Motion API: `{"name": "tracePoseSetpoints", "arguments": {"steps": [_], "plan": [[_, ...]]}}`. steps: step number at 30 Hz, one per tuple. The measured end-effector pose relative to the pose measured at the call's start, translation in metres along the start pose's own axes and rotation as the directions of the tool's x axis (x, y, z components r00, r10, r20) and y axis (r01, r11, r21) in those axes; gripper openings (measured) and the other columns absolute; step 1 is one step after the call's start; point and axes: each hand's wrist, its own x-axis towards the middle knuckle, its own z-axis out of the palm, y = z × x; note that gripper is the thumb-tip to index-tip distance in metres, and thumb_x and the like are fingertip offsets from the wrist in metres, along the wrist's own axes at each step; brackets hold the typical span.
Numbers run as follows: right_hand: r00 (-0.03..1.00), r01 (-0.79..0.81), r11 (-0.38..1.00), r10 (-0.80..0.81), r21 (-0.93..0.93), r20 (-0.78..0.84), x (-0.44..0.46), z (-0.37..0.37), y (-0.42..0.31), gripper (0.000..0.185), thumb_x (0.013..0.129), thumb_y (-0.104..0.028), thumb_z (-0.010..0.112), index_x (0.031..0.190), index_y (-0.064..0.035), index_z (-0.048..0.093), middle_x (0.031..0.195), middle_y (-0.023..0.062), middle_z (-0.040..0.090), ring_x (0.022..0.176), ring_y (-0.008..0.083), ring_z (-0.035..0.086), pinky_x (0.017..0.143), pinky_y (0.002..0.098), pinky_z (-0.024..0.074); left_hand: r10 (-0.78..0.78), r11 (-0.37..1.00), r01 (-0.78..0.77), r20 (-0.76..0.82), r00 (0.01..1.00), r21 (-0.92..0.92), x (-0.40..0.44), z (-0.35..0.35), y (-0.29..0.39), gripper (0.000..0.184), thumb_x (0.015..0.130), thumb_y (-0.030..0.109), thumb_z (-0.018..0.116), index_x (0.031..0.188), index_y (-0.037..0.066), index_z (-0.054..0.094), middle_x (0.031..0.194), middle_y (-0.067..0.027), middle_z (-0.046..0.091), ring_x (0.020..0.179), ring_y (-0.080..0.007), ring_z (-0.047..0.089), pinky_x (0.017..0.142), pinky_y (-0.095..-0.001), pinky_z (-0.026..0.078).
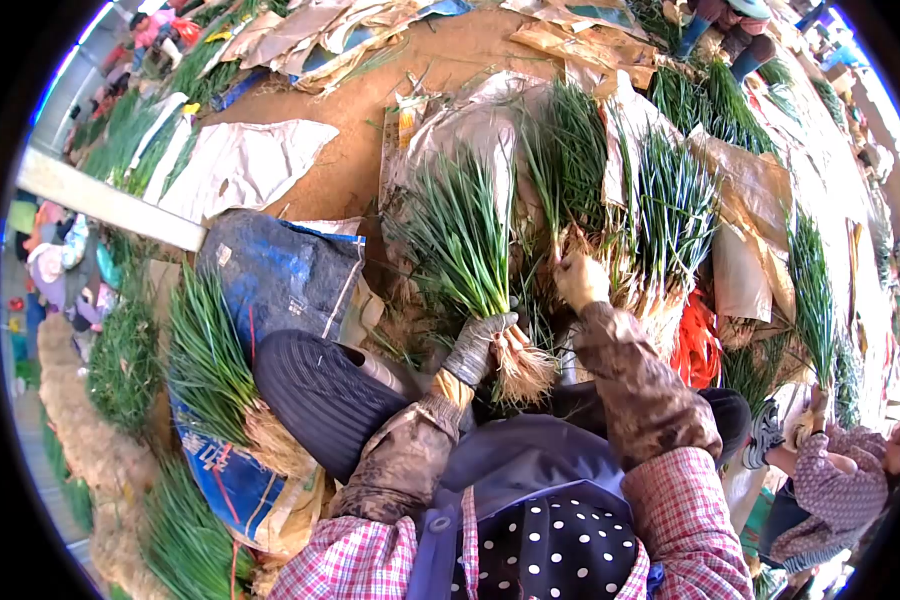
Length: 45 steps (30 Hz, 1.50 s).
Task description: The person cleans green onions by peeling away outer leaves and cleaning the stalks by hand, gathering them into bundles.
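Note:
A bunch of scallions [470, 240] is in my left hand [482, 345], whose gloved fingers wrap round the white stems just above the roots. The green leaves fan up and away from me, and the pale stem ends and stringy roots hang out below the hand. My right hand [582, 280], in a light glove, is closed at the root end of the loose scallions [567, 150] in front. Its fingers pinch a few stems there, partly hidden by the hand. More scallions [675, 210] lie to its right, roots toward me.
Red plastic strips [697, 345] lie right of my right arm. Tied scallions [215, 365] rest by my left knee on a blue sack [260, 500]. A dark sack [280, 270] and white sheet [260, 165] are farther left. A co-worker [835, 490] sits at the right.

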Motion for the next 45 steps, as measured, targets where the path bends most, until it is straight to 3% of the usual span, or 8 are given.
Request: {"name": "tracePoseSetpoints", "arguments": {"steps": [4,11,20,29,31,33,41,45], "plan": [[0.909,0.034,0.818,-0.264,0.574,0.322,-0.039,0.063,0.045,0.038,0.083,-0.037,0.065,0.102,-0.0039,0.067,0.092,0.0161,0.068,0.086,0.024,0.064,0.081,0.0362,0.0512,0.002,0.998,-0.002,0.011,1.0,0.067,0.003,-0.002,-0.004,0.038,0.08,0.019,0.069,0.111,0.0,0.056,0.073,-0.0128,0.065,0.056,-0.017,0.061,0.05,-0.027,0.051],[0.868,-0.251,0.961,0.168,0.119,0.467,-0.009,0.057,0.001,0.074,0.08,-0.065,0.054,0.103,0.0046,0.062,0.089,0.0167,0.067,0.081,0.0206,0.064,0.076,0.0338,0.0516,-0.021,0.995,0.027,-0.062,0.998,0.095,0.004,0.002,-0.008,0.03,0.077,0.019,0.071,0.095,-0.002,0.059,0.066,-0.0138,0.064,0.051,-0.0199,0.061,0.05,-0.0303,0.051],[0.979,-0.199,0.31,0.104,0.93,0.175,-0.043,0.071,-0.03,0.028,0.086,-0.019,0.067,0.098,0.0054,0.063,0.087,0.0112,0.068,0.073,0.0156,0.063,0.065,0.0259,0.0504,-0.025,0.989,0.042,-0.121,0.992,0.145,0.002,-0.005,0.001,0.025,0.077,0.022,0.071,0.086,0.001,0.061,0.063,-0.0123,0.063,0.051,-0.0186,0.061,0.049,-0.0281,0.051],[0.732,-0.636,-0.264,0.089,0.725,0.675,-0.029,0.095,0.006,0.016,0.084,-0.013,0.066,0.086,0.0026,0.062,0.072,0.0109,0.065,0.056,0.0172,0.061,0.049,0.0285,0.0492,0.139,0.99,-0.139,-0.022,0.99,-0.022,0.0,0.002,-0.005,0.026,0.078,0.008,0.069,0.101,0.006,0.056,0.093,-0.0058,0.064,0.079,-0.0177,0.063,0.067,-0.0324,0.055],[0.855,-0.488,0.522,0.122,0.7,0.505,-0.032,0.1,0.025,0.018,0.086,-0.013,0.062,0.093,0.0034,0.061,0.081,0.0136,0.065,0.064,0.0206,0.063,0.059,0.0329,0.0524,0.156,0.985,-0.154,0.032,0.987,-0.078,-0.002,0.006,-0.001,0.031,0.079,0.009,0.069,0.107,0.006,0.055,0.098,-0.0063,0.063,0.086,-0.0179,0.061,0.075,-0.0347,0.055],[0.915,-0.265,0.871,0.092,0.415,0.392,-0.029,0.097,0.032,0.025,0.087,-0.017,0.06,0.105,0.0021,0.057,0.091,0.0143,0.065,0.074,0.0219,0.064,0.067,0.0356,0.0549,0.133,0.986,-0.128,0.038,0.99,-0.111,-0.002,0.009,0.001,0.035,0.079,0.01,0.069,0.111,0.006,0.054,0.098,-0.0069,0.063,0.085,-0.0192,0.062,0.074,-0.0354,0.054],[0.971,-0.238,0.934,0.233,-0.267,-0.054,0.038,-0.011,-0.003,0.04,0.081,-0.035,0.068,0.11,-0.0093,0.058,0.083,0.011,0.067,0.073,0.0236,0.066,0.065,0.0352,0.0542,-0.063,0.997,0.065,-0.063,0.996,0.033,0.01,-0.014,-0.012,0.03,0.079,0.014,0.069,0.104,0.003,0.056,0.073,-0.0138,0.065,0.057,-0.021,0.062,0.053,-0.031,0.054],[0.981,-0.004,1.0,0.003,-0.003,-0.196,0.058,0.018,0.046,0.021,0.077,-0.025,0.069,0.086,-0.0071,0.067,0.074,0.0131,0.066,0.068,0.0266,0.066,0.064,0.0375,0.0517,-0.058,0.998,0.058,-0.05,0.997,0.005,0.004,-0.004,-0.002,0.027,0.08,0.014,0.067,0.103,0.003,0.057,0.07,-0.0158,0.064,0.053,-0.0213,0.061,0.049,-0.03,0.052]]}}
